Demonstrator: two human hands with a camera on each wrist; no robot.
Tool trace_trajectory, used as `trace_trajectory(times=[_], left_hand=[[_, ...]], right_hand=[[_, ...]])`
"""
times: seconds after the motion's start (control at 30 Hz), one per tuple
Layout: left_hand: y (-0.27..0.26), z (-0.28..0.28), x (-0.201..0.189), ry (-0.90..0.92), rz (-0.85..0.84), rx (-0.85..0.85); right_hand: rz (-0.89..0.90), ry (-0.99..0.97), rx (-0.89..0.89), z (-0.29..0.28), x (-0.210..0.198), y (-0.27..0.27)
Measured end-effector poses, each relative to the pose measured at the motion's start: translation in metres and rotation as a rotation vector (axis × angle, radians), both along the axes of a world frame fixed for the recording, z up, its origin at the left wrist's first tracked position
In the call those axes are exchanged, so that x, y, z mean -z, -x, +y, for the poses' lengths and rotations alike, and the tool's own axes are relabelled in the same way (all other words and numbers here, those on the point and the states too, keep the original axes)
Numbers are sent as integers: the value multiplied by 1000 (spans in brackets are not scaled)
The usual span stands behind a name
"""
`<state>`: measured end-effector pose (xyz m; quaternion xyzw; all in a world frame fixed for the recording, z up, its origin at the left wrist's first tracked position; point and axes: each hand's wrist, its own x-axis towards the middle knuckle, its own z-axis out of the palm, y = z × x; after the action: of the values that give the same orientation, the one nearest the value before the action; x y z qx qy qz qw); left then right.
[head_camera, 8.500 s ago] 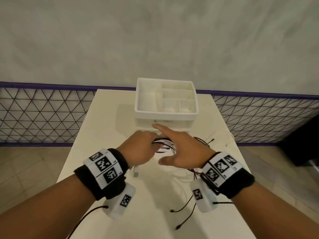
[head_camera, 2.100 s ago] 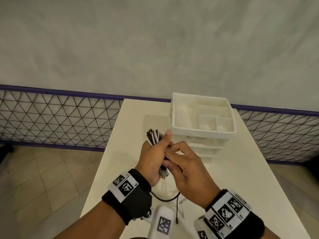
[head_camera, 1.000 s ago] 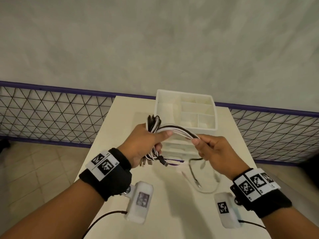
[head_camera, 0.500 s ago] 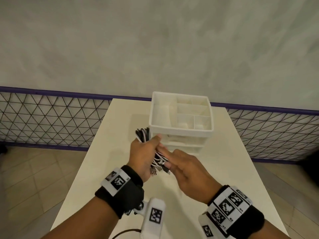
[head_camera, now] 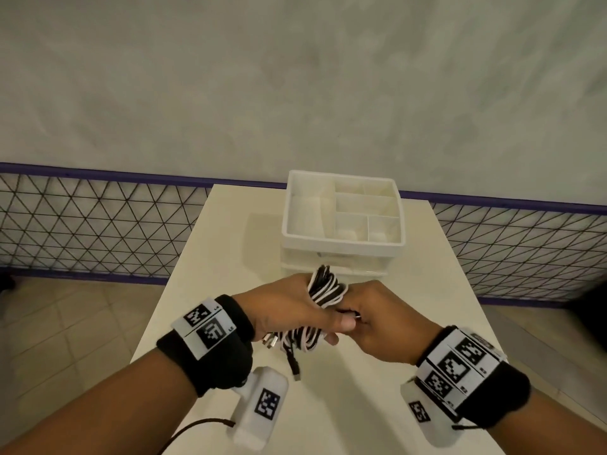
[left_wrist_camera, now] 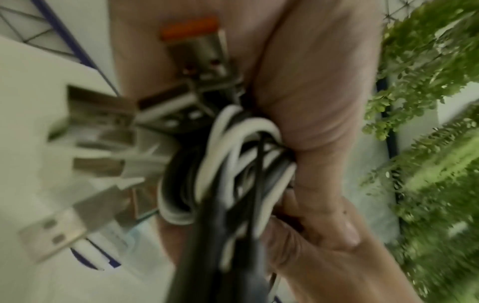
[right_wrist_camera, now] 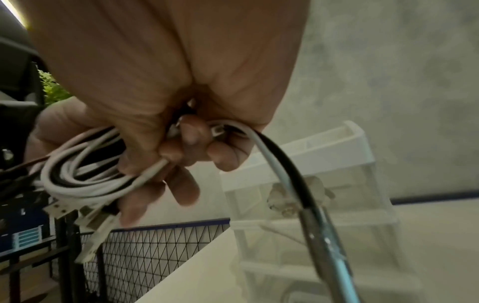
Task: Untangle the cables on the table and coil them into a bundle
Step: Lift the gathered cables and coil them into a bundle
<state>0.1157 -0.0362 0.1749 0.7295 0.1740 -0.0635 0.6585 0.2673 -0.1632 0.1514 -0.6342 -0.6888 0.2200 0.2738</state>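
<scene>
A bundle of black and white cables is held above the white table, in front of the organizer. My left hand grips the coil around its middle, thumb laid across it. Loops stick out above the fist; USB plugs hang below it. In the left wrist view the cables fill the palm, with metal USB plugs fanned out to the left. My right hand holds cable strands against the coil; the right wrist view shows its fingertips curled on a white and a black cable.
A white compartment organizer stands on a stack of clear drawers at the table's far middle. A black mesh fence with a purple rail runs behind the table, below a grey wall. Tiled floor lies to the left.
One second ago my right hand drew strands out to the right. It then came back to the coil. The bundle has since shifted right, in front of the drawers, with both hands on it.
</scene>
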Motion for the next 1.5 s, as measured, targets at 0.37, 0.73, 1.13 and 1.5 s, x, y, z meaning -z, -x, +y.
trace_trajectory(times=[0.37, 0.73, 1.13, 1.5], left_hand=[[7, 12, 10, 187, -109, -577], [-15, -26, 13, 309, -214, -787], [1, 8, -3, 246, -198, -784], [-6, -13, -3, 140, -234, -437]], right_hand=[[596, -197, 524, -1, 0, -29], [-45, -380, 243, 1, 22, 40], [655, -157, 536, -20, 3, -1], [673, -84, 473, 9, -26, 12]])
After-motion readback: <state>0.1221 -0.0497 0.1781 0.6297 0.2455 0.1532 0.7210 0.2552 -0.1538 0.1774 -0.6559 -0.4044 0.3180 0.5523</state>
